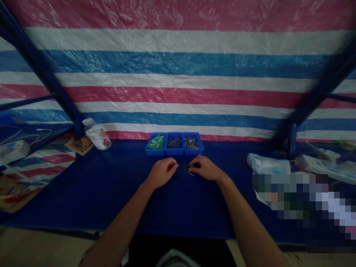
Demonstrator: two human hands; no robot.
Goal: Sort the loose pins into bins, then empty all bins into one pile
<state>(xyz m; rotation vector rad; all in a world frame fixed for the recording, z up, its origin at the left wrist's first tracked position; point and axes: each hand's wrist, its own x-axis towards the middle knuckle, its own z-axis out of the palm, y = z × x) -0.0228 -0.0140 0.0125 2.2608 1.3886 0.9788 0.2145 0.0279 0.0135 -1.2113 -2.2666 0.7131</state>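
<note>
Both forearms reach forward — left hand (162,172) and right hand (205,168) lie knuckles up, fingers curled, fingertips near each other.

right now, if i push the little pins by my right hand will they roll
Probably they roll or scatter: the metal pins lie loose on the blue table. Likely stiff and light, being thin metal. Perhaps fiddly to pinch.

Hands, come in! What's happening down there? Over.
Left hand curled, resting on the blue table. Right hand at small metal pins. Blue bins just beyond both.
</note>
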